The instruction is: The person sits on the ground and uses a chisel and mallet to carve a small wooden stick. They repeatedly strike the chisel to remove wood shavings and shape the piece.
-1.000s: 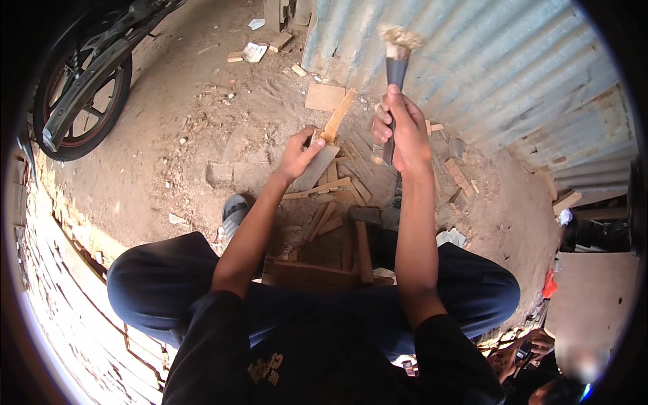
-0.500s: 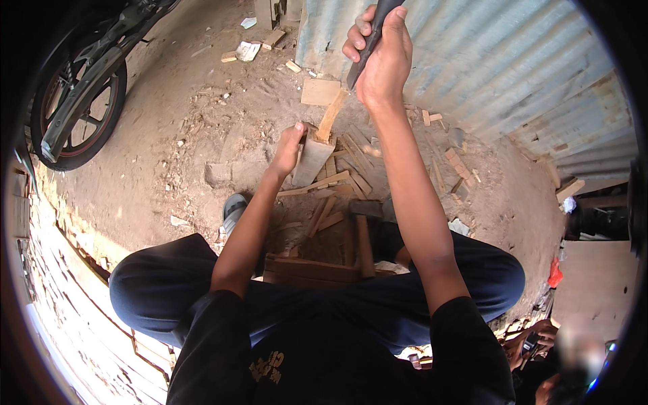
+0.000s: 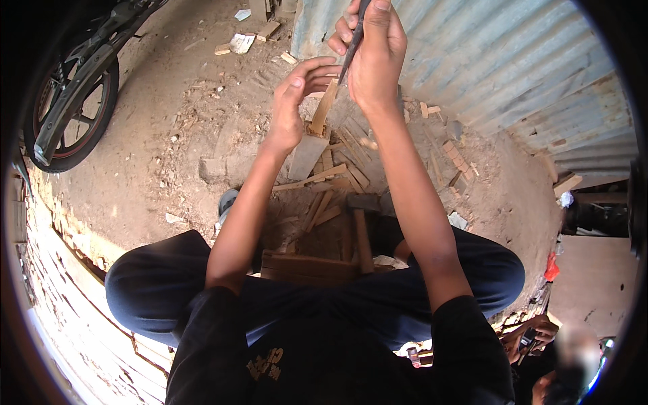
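My left hand (image 3: 290, 104) is open, its fingers stretched beside the top of a light wooden strip (image 3: 325, 108). The strip stands tilted on the end of a grey-brown wooden block (image 3: 309, 155). Wrapped round a long dark blade-like tool (image 3: 352, 50) is my right hand (image 3: 376, 61), farther up and to the right. The tool points down, with its lower tip close to the strip's upper end; whether they touch I cannot tell. My left fingertips reach near that tip.
Loose wood pieces (image 3: 317, 177) lie around the block. A wooden box-like piece (image 3: 307, 266) sits between my legs. Corrugated metal sheeting (image 3: 472, 67) rises at the far right, and a motorcycle wheel (image 3: 81, 115) stands at the left. Another person's hand (image 3: 536, 331) shows at lower right.
My left hand has left the block's side, moved up and opened beside the strip's top. The dark tool has shifted slightly left and turned, now looking narrower.
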{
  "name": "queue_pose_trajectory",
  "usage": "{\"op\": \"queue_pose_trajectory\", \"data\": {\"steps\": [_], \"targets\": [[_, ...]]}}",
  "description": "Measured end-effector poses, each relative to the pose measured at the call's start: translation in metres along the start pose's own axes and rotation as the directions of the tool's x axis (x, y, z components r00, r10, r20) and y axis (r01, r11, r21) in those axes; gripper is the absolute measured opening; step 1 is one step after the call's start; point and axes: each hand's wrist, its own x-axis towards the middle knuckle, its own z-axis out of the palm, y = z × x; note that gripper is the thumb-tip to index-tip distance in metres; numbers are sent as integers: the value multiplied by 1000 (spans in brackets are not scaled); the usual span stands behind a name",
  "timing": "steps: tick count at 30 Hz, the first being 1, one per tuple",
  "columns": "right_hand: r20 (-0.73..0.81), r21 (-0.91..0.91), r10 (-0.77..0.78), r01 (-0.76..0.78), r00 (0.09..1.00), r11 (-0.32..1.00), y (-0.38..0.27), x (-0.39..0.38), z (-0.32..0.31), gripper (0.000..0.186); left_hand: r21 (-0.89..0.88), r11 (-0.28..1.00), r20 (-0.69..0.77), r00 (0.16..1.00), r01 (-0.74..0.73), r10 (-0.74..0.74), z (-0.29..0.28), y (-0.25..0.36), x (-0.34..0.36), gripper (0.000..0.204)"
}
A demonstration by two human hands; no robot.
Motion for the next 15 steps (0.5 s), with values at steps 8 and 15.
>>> {"op": "queue_pose_trajectory", "data": {"steps": [8,15], "targets": [[56,-170,-5,15,998,985,-2,4,7,37,-204,969,65,990,138,-127,27,23,7,80],[73,-151,9,2,997,989,-5,3,6,36,-149,981,26,992,126,-123,29,16,8,75]]}}
